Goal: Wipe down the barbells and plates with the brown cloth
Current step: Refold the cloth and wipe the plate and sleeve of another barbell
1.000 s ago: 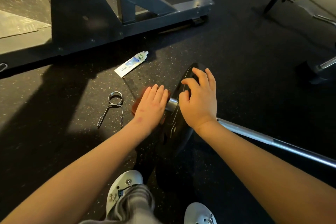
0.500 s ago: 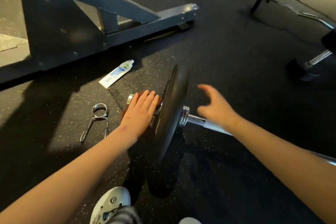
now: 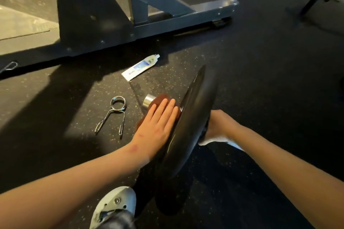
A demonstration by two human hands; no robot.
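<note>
Brown cloth (image 3: 160,98) is pressed onto the steel end of a barbell (image 3: 148,100) by the left hand (image 3: 158,122), whose fingers are laid straight and close together on top of it. Only the bright tip of the bar is left showing beyond the cloth. Just beside the fingertips, a black weight plate (image 3: 189,126) is threaded on the bar and stands on edge, tilted, on the dark speckled rubber floor (image 3: 260,80).

The right hand (image 3: 221,124) is placed behind the plate, on its far face. Its fingers are hidden by the plate, so it cannot be told whether they are spread or curled round anything.

The bar's long axis runs from upper left to lower right, through the plate's centre. The cloth is kept on the outer side, and the near face of the plate lies directly to the right of the left hand, touching or almost touching it. That hand is judged the better placed for wiping this face, with the plate likely steadied from behind by the right.

A spring collar clip (image 3: 113,115) and a white tube (image 3: 140,67) are seen lying on the floor to the left, apart from the bar. A grey steel frame (image 3: 167,18) is seen beyond, and a pale shoe (image 3: 115,204) at the bottom.
</note>
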